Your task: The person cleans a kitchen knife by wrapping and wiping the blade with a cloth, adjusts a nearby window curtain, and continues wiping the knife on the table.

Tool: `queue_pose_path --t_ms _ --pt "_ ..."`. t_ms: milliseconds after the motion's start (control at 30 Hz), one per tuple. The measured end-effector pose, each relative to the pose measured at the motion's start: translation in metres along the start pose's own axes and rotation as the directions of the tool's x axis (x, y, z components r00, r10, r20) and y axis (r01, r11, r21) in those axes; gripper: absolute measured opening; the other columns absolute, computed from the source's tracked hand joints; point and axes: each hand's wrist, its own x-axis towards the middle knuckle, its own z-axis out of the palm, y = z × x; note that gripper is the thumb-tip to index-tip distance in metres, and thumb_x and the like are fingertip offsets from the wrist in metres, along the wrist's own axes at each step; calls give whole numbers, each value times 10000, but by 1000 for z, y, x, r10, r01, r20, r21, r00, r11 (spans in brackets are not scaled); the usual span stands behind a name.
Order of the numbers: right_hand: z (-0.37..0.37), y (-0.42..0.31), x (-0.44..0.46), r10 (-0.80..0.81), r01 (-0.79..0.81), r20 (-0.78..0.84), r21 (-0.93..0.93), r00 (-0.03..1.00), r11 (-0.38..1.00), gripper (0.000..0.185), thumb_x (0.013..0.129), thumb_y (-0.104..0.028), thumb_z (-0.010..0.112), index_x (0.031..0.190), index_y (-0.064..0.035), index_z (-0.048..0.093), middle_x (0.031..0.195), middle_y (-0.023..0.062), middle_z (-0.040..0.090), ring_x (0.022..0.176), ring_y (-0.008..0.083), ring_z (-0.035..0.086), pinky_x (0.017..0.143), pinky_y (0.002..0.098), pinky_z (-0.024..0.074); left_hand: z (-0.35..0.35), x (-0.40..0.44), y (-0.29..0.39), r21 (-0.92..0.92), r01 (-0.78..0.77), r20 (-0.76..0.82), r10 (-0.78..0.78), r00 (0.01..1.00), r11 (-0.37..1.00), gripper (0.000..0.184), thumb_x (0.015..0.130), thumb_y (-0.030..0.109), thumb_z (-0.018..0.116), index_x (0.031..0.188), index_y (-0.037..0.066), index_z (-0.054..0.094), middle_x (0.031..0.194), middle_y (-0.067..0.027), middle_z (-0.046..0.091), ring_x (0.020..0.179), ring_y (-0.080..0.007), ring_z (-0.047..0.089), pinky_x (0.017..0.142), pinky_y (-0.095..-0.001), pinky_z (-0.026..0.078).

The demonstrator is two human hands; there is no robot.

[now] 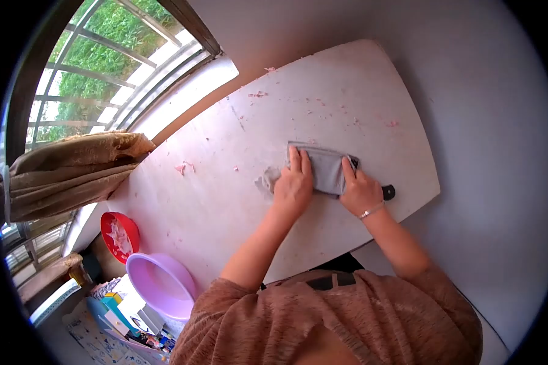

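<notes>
A cleaver lies flat on the pale table, its broad grey blade [330,171] in front of me and the black end of its handle [388,192] showing at the right. My left hand [293,185] rests on the left end of the blade, two fingers stretched flat over it. Beside and partly under that hand is a crumpled greyish cloth [268,180]. My right hand [360,191], with a bracelet at the wrist, is closed over the cleaver where blade meets handle; its lower fingers are hidden.
Small pink scraps [259,94] are scattered over the table [195,201]. At the lower left stand a red bowl [134,230] with pale scraps and a purple basin [164,286]. A barred window and brown curtain [73,176] are at the left.
</notes>
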Motion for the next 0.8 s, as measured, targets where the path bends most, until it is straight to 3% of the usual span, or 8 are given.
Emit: queue_pose_path --t_ms 267,367,400,433,467,633,733,800 --pt "-1 18 56 1 -3 -33 -67 999 998 606 635 -83 515 1236 -107 434 747 163 571 603 356 574 572 437 484 -13 63 -6 -76 40 -12 -41 999 996 482 739 37 494 1183 -87 355 1231 -300 367 698 -341 598 552 -359 503" --pt "-6 17 36 -34 33 -18 -49 999 998 603 638 -94 523 1235 -115 439 718 141 562 605 349 576 562 433 481 -14 32 2 -67 50 95 -43 995 996 475 734 34 492 1176 -87 367 1227 -303 368 690 -341 598 560 -360 506" --pt "-12 14 13 -50 52 43 -46 998 998 553 677 -108 492 1229 -109 451 731 151 566 607 337 583 554 438 478 -12 11 10 -52 54 95 -49 994 997 464 729 25 481 1170 -81 383 1221 -306 372 673 -331 597 567 -359 509" --pt "-15 11 -10 -64 69 104 -41 992 997 508 715 -122 460 1223 -104 462 743 161 569 608 325 590 547 442 474 -1 -14 13 -24 1 -6 -1 1000 1000 462 723 21 471 1167 -80 394 1219 -304 378 640 -313 594 541 -347 508" --pt "-14 10 -30 -71 74 113 -24 991 997 515 698 -115 476 1212 -98 474 724 151 556 581 314 579 540 434 474 -10 -34 23 -16 22 88 -21 996 1000 466 719 27 473 1167 -85 404 1212 -315 380 605 -290 585 507 -340 502" --pt "-19 3 -82 -128 117 165 74 978 990 531 635 -78 523 1166 -75 518 658 118 508 505 280 534 502 405 465 -27 -93 33 -18 -88 246 90 965 996 485 713 39 476 1168 -117 410 1167 -366 387 598 -276 574 475 -308 486" --pt "-14 3 -79 -143 137 81 74 986 988 536 604 -57 539 1140 -62 536 629 102 478 502 268 523 485 391 452 -23 -85 30 -19 -75 237 78 968 997 484 734 34 456 1189 -110 381 1192 -365 364 636 -300 584 504 -339 490" --pt "-6 11 -56 -151 151 -30 11 988 988 653 545 -59 588 1189 -81 482 695 98 506 594 269 554 514 370 454 -19 -60 27 -32 -32 214 38 976 999 485 749 24 443 1213 -89 355 1227 -351 339 670 -329 594 539 -381 496"
